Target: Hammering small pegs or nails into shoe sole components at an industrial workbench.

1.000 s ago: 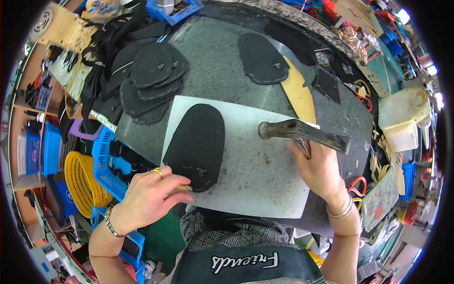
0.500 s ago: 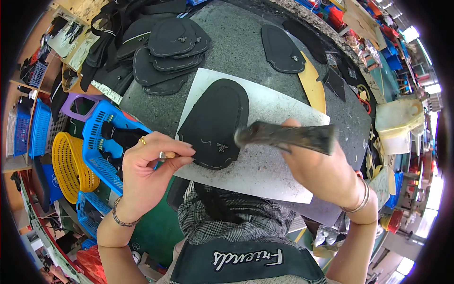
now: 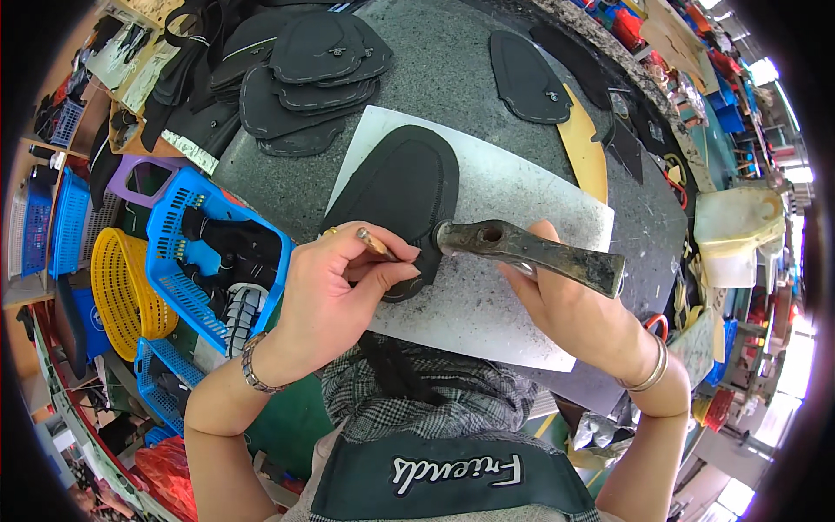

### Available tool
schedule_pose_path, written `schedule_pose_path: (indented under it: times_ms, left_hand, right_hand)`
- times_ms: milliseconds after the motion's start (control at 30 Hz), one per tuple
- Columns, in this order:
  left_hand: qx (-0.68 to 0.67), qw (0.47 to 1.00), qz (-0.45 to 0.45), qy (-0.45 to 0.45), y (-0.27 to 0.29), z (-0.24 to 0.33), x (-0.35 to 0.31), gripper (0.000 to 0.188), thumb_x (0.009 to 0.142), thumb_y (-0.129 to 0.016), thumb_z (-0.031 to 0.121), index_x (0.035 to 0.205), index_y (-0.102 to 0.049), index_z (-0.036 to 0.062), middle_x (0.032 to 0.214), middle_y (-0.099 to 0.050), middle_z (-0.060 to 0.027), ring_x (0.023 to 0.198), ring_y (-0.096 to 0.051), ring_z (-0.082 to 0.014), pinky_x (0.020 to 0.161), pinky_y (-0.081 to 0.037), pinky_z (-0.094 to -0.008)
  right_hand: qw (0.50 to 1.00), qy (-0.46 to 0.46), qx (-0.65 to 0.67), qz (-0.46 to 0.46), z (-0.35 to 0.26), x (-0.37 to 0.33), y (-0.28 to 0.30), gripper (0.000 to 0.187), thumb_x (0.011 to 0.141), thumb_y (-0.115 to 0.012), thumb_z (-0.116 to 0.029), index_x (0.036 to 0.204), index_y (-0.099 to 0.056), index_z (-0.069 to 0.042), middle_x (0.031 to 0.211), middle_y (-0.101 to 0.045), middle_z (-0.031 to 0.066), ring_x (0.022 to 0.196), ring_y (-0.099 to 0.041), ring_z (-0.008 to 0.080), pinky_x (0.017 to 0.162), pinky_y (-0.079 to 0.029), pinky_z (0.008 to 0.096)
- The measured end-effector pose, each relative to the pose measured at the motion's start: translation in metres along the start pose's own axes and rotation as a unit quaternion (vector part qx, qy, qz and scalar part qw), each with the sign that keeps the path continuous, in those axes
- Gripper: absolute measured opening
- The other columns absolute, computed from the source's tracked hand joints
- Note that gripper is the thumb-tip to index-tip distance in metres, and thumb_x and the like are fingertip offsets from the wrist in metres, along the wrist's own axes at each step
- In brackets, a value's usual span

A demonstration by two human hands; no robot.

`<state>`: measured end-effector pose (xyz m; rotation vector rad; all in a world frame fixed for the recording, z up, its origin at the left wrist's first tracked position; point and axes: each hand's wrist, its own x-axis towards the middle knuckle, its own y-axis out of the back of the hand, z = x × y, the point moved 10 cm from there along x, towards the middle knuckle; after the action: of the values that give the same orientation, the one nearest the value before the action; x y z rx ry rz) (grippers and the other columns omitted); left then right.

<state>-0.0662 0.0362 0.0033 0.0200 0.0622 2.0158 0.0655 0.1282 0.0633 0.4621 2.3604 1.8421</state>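
A black rounded piece (image 3: pixel 396 178) with an edge seam lies on a white board (image 3: pixel 504 317) in front of me. My left hand (image 3: pixel 326 291) is over its lower part, pinching a short rod-like punch (image 3: pixel 376 244) between thumb and fingers. The punch slants, and its tip is hidden by the fingers. My right hand (image 3: pixel 587 317) is closed round a hammer, its handle mostly hidden. The hammer's dark, worn metal head (image 3: pixel 539 252) is held beside the piece, its round face close to the piece's right edge and my left fingertips.
Similar black pieces (image 3: pixel 317 48) are stacked at the far left; another piece (image 3: pixel 526 78) lies at the far right beside a yellow strip (image 3: pixel 584 148). Blue (image 3: pixel 187 287) and yellow baskets (image 3: pixel 122 291) stand left of the table. A pale plastic container (image 3: pixel 735 222) is at the right.
My left hand has moved right, bringing the punch over the lower part of the black piece. The hammer stays close by, its head tilted slightly differently.
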Motion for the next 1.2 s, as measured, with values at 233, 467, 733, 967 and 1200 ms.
schedule_pose_path:
  times_ms: [233,467,733,967,1200]
  left_hand:
    - [0.008,0.999,-0.04,0.029,-0.002,-0.001,0.003,0.015,0.081,-0.058,-0.016,0.09,-0.059,-0.0037,0.094,-0.066,-0.0125,0.091,-0.065,-0.0155,0.082,-0.053,-0.0257]
    - [0.013,0.997,-0.065,0.028,-0.004,0.002,0.008,0.012,0.079,-0.062,-0.013,0.086,-0.058,-0.0036,0.088,-0.065,-0.0079,0.082,-0.066,-0.0117,0.073,-0.054,-0.0235]
    - [-0.006,0.999,-0.034,0.006,-0.001,0.0,0.008,0.01,0.079,-0.064,-0.011,0.086,-0.06,-0.0043,0.086,-0.064,-0.0065,0.08,-0.066,-0.0118,0.073,-0.055,-0.0242]
    - [0.115,0.989,0.0,-0.092,-0.005,0.016,0.0,0.016,0.075,-0.067,-0.011,0.085,-0.061,-0.0007,0.081,-0.062,-0.0076,0.072,-0.067,-0.0153,0.063,-0.053,-0.025]
    - [0.248,0.949,-0.009,-0.193,-0.017,0.04,-0.006,0.015,0.076,-0.069,-0.003,0.087,-0.061,0.0035,0.078,-0.059,-0.0091,0.064,-0.06,-0.0224,0.055,-0.047,-0.032]
  right_hand:
    - [1.0,-0.014,0.01,0.01,0.007,-0.006,0.0,0.026,0.078,-0.069,-0.011,0.091,-0.047,-0.005,0.07,-0.051,0.0087,0.058,-0.058,0.0276,0.048,-0.045,0.0345]
    - [0.999,-0.031,0.015,0.001,0.017,-0.021,-0.001,0.024,0.083,-0.067,-0.009,0.101,-0.053,-0.001,0.068,-0.053,0.011,0.056,-0.054,0.03,0.052,-0.043,0.0368]
    - [0.998,-0.033,0.049,0.023,0.021,-0.022,0.002,0.021,0.079,-0.069,-0.004,0.096,-0.057,0.0,0.075,-0.051,0.0136,0.061,-0.051,0.0302,0.057,-0.041,0.0391]
    - [0.975,-0.125,0.18,-0.047,0.027,-0.019,-0.004,0.031,0.08,-0.065,-0.005,0.109,-0.055,0.0,0.09,-0.055,0.0162,0.075,-0.058,0.0338,0.065,-0.047,0.0401]
    - [0.967,-0.057,0.243,-0.055,0.0,0.006,0.028,0.037,0.088,-0.057,0.004,0.124,-0.049,0.002,0.086,-0.052,0.001,0.06,-0.036,0.0042,0.052,-0.034,0.0198]
